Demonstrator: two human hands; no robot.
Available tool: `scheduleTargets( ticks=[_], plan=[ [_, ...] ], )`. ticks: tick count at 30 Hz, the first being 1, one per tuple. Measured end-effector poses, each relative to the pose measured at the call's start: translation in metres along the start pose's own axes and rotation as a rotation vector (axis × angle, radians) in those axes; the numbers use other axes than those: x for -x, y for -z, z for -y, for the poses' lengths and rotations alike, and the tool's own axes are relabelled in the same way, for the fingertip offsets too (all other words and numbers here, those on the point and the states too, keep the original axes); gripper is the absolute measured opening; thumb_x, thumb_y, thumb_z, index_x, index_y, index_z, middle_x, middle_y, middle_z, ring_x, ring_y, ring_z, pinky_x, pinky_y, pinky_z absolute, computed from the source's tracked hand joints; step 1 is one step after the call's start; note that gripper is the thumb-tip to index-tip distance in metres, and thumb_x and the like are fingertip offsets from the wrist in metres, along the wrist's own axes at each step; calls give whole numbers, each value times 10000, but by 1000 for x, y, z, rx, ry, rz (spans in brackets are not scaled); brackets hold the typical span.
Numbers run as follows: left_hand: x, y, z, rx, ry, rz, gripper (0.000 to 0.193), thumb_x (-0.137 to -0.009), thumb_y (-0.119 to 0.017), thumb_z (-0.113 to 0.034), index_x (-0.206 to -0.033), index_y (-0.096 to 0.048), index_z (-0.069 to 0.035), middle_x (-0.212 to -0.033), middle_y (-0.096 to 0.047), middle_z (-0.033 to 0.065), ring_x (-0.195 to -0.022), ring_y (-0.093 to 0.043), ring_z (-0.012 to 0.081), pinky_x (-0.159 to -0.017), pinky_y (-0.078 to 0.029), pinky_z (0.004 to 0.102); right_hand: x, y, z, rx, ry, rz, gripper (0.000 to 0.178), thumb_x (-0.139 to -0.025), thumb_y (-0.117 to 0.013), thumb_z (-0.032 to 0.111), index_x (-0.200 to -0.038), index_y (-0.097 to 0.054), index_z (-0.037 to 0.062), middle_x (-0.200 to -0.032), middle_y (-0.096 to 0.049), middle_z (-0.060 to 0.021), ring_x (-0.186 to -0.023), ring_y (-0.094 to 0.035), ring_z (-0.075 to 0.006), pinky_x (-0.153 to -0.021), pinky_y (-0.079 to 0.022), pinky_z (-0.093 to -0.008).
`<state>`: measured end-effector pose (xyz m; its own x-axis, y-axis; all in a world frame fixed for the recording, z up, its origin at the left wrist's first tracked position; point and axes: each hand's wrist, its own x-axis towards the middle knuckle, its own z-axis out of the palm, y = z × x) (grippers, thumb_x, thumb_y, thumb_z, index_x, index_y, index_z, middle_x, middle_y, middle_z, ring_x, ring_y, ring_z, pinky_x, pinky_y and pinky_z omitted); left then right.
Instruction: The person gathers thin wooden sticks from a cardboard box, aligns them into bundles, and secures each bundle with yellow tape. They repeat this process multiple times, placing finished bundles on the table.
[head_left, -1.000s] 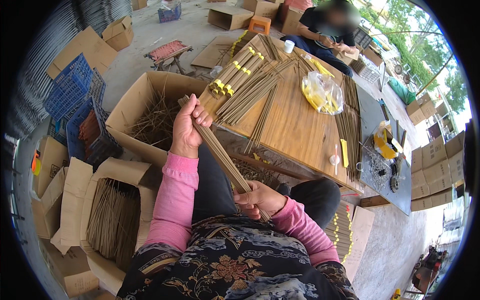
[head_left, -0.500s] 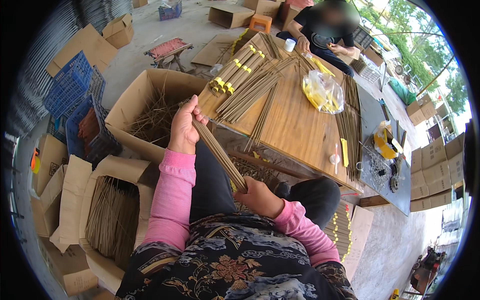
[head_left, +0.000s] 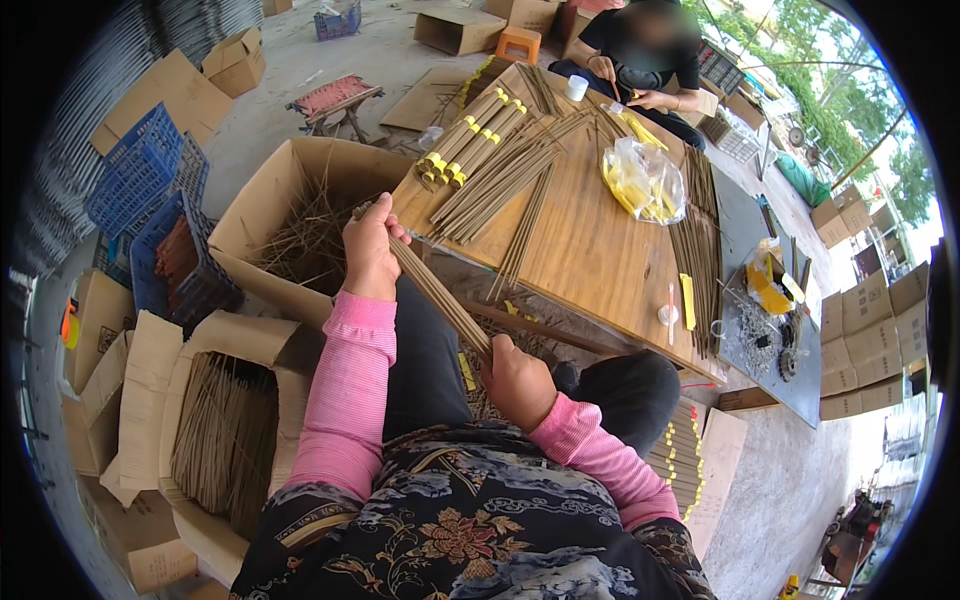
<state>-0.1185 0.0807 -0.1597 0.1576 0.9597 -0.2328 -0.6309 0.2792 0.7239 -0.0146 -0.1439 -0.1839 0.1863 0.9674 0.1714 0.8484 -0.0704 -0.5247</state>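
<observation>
A bundle of thin brown sticks (head_left: 440, 293) slants across my lap between both hands. My left hand (head_left: 373, 245) is closed round its upper end, near the corner of the wooden table. Round the lower end, my right hand (head_left: 518, 384) makes a fist above my thigh. On the table lie loose brown sticks (head_left: 497, 192) in a fan, beside finished bundles with yellow bands (head_left: 468, 140). A clear plastic bag with yellow strips (head_left: 643, 180) rests on the table's far right part.
An open carton of sticks (head_left: 225, 430) stands at my left, with another carton of tangled sticks (head_left: 300, 235) beyond it. Across the wooden table (head_left: 590, 265) sits a person in black (head_left: 640, 70). A dark side table (head_left: 745, 290) holds metal bits. Blue crates (head_left: 150, 165) are at far left.
My right hand has risen slightly, its fist turned more upright on the bundle. Across the table, the person's hands have shifted. My left hand keeps its grip.
</observation>
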Motion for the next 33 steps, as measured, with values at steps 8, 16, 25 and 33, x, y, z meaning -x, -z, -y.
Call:
scheduleTargets(
  ticks=[8, 16, 25, 33],
  plan=[
    [26, -10, 11, 45, 171, 233, 184, -790, -636, -197, -695, -503, -112, -555, -437, -34, -465, -412, 84, -456, -375, 247, -15, 16, 12, -468, -140, 249, 195, -773, -574, 139, -761, -423, 16, -576, -522, -180, -450, -525, -291, -436, -445, -366],
    [40, -15, 9, 374, 335, 559, 140, -863, -538, -182, -773, -479, -93, -528, -385, -50, -423, -357, 60, -415, -323, 211, -21, 43, 17, -1541, -510, 827, 190, -823, -558, 127, -722, -417, 48, -525, -444, -29, -368, -410, -117, -328, -367, -272],
    [47, -26, 24, 13, 126, 68, 196, -806, -612, -181, -682, -478, -110, -567, -420, -25, -469, -391, 77, -449, -352, 240, -14, 7, 3, -61, -67, -5, 232, -767, -578, 162, -829, -429, -5, -615, -541, -222, -576, -553, -394, -500, -442, -453],
    [64, -24, 32, 136, 292, 336, 199, -840, -574, -201, -685, -483, -115, -535, -404, -48, -441, -378, 66, -432, -339, 220, -19, 16, 1, -435, -33, 110, 202, -763, -586, 115, -781, -413, 13, -559, -532, -142, -442, -540, -269, -415, -447, -347]
  ],
)
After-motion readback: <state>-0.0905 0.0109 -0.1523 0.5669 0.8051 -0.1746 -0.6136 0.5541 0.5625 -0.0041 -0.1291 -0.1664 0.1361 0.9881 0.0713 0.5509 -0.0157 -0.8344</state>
